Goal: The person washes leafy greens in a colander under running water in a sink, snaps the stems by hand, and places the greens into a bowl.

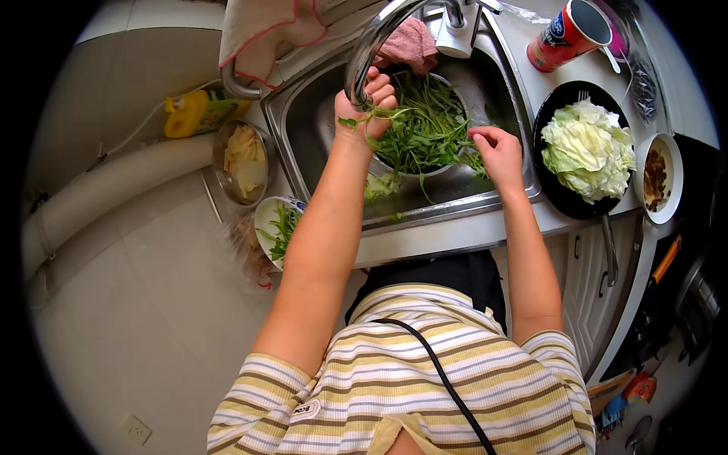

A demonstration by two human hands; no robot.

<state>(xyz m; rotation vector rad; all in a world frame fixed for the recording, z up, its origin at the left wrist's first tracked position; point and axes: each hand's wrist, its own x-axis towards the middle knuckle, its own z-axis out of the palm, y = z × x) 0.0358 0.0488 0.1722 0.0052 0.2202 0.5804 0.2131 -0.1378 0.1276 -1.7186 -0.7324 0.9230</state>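
A metal bowl (453,168) heaped with long, narrow-leaved greens (425,125) stands in the steel sink (413,218). Over the bowl's left side, partly behind the curved faucet (362,57), my left hand (370,102) is closed round a sprig of greens whose leaves hang out below the fist. At the right edge of the heap my right hand (499,155) has thumb and forefinger pinched together. Whatever lies between those fingertips is too small to make out. Loose pale green scraps (381,186) lie on the sink floor at the front left.
On the right are a black pan (561,199) holding cabbage (590,148), a white bowl (677,182) with brown pieces, and a red can (565,38). To the left sit a bowl of greens (279,227), a bowl of pale slices (244,163) and a yellow bottle (199,114).
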